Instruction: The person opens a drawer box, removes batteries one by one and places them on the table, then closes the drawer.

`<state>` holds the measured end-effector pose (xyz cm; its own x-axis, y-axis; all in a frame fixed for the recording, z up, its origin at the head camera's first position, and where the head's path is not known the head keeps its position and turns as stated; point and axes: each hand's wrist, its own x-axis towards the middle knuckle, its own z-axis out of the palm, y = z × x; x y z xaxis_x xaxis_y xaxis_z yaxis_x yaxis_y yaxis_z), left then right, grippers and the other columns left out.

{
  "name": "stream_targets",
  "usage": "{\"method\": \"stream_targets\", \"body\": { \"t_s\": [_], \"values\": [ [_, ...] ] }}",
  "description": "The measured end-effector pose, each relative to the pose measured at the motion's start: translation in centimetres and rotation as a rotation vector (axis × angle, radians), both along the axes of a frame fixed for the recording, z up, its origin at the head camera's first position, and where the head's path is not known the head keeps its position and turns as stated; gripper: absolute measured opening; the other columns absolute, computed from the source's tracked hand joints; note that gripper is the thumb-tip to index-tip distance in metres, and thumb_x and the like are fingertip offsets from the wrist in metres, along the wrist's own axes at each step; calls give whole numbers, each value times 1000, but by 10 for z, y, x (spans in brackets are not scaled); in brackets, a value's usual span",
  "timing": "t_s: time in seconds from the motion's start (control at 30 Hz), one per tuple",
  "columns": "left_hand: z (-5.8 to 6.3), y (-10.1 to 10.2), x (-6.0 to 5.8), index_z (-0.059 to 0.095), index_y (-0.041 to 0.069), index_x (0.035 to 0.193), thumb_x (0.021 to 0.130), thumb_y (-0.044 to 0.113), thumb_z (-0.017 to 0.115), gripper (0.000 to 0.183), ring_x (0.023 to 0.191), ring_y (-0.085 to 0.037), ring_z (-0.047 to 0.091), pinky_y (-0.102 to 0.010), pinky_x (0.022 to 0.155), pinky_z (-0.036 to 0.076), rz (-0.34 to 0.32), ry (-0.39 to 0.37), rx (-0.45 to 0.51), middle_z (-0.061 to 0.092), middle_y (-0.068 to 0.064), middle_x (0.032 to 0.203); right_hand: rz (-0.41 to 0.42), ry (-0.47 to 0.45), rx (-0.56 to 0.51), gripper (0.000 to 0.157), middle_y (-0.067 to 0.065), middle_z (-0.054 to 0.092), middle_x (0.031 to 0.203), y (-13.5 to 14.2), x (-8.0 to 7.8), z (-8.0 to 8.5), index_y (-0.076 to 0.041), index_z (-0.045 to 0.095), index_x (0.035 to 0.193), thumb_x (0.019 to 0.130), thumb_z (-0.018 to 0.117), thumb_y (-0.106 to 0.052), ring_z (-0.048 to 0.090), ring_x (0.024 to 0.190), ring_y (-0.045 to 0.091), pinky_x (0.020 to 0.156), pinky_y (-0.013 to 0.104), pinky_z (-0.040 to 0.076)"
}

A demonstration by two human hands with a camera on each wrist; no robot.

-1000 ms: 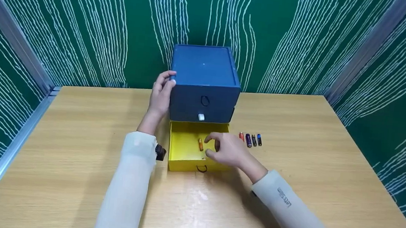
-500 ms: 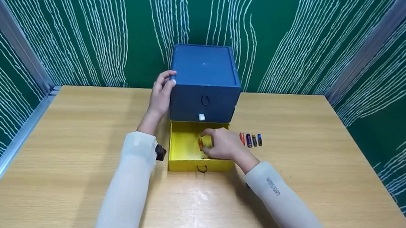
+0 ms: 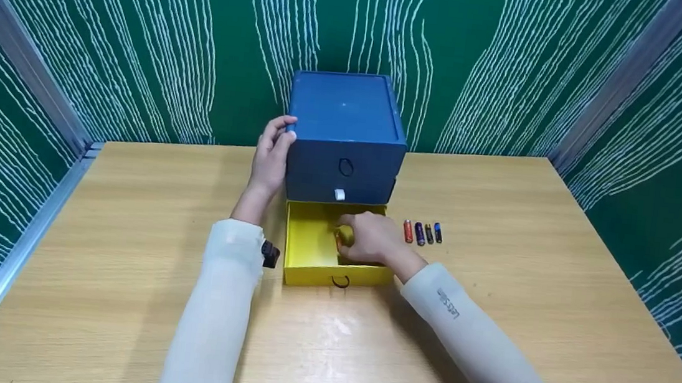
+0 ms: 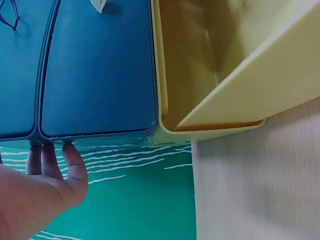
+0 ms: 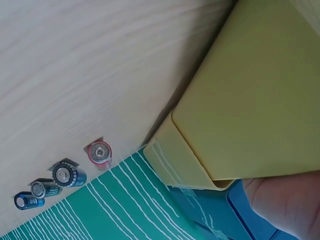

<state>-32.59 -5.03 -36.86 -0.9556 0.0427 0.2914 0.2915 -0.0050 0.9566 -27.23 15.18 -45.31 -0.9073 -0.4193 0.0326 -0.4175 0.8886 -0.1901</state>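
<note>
My left hand (image 3: pixel 270 158) rests against the left side of the blue drawer cabinet (image 3: pixel 349 111); in the left wrist view its fingertips touch the cabinet's side edge. Below the blue drawers, the yellow drawer (image 3: pixel 308 276) is pulled out. Inside it lies an orange battery (image 3: pixel 338 241). My right hand (image 3: pixel 374 238) reaches down into this drawer, its thumb and index finger curved apart around the battery; whether they touch it is hard to see. The right wrist view shows part of that hand beyond the yellow drawer front (image 5: pixel 250 100), with the battery hidden.
To the right of the drawer, several batteries lie in a row on the wooden table (image 3: pixel 528 266): a red battery (image 3: pixel 408 231), a purple battery (image 3: pixel 419 233), and darker ones. Behind the cabinet rises a green wall (image 3: pixel 251 83) with white lines.
My right hand has moved left and lower into the yellow drawer, its fingertips coming around the orange battery. The left hand stays on the cabinet.
</note>
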Motion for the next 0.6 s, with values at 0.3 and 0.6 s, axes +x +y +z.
{"method": "stream_targets", "body": {
  "t_s": [0.3, 0.6],
  "values": [
    [-2, -1, -1, 47, 29, 116, 90, 29, 38, 27, 113, -13, 35, -36, 96, 30, -8, -17, -10, 34, 3, 128, -6, -26, 13, 44, -4, 47, 56, -1, -3, -2, -25, 58, 110, 69, 60, -40, 46, 51, 13, 43, 28, 30],
    [12, 1, 13, 44, 20, 121, 90, 27, 36, 32, 116, -17, 34, -37, 98, 29, -13, -35, -21, 31, -2, 132, 2, -11, 23, 39, -4, 47, 54, -1, -4, -4, -23, 59, 107, 71, 59, -38, 46, 50, 13, 43, 28, 31]
  ]
}}
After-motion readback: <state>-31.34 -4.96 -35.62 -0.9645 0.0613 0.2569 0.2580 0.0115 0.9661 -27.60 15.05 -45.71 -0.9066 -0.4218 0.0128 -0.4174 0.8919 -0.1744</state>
